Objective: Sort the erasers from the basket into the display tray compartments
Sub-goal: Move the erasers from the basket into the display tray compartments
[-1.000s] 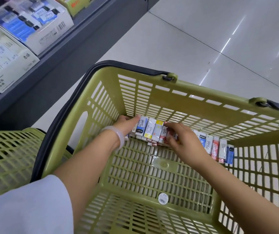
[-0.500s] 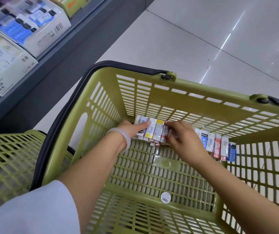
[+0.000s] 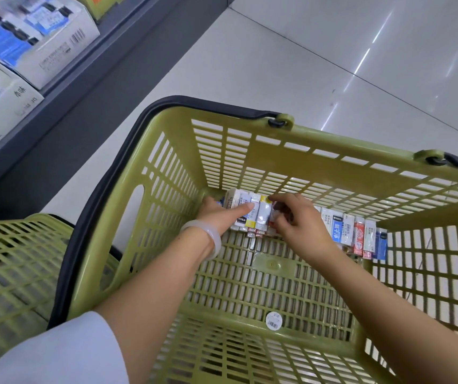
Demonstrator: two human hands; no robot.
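Observation:
A green slotted basket (image 3: pixel 250 286) stands on the floor below me. Along its far wall lies a row of small wrapped erasers. My left hand (image 3: pixel 219 214) holds the left end of a bunch of erasers (image 3: pixel 252 214), thumb laid across their tops. My right hand (image 3: pixel 294 223) grips the bunch's right end, fingers curled over a red-labelled eraser. A second group of erasers (image 3: pixel 355 235) lies loose to the right, against the same wall. The display tray is not in view.
A second green basket (image 3: pixel 14 273) sits at the lower left. A grey shelf (image 3: pixel 89 67) with white and blue boxes (image 3: pixel 36 34) runs along the upper left. Pale tiled floor (image 3: pixel 333 59) spreads beyond the basket. A barcode sticker (image 3: pixel 273 321) marks the basket's floor.
Both hands closed in on the left bunch of erasers; my left thumb slid further across their tops. The bunch stays against the far wall.

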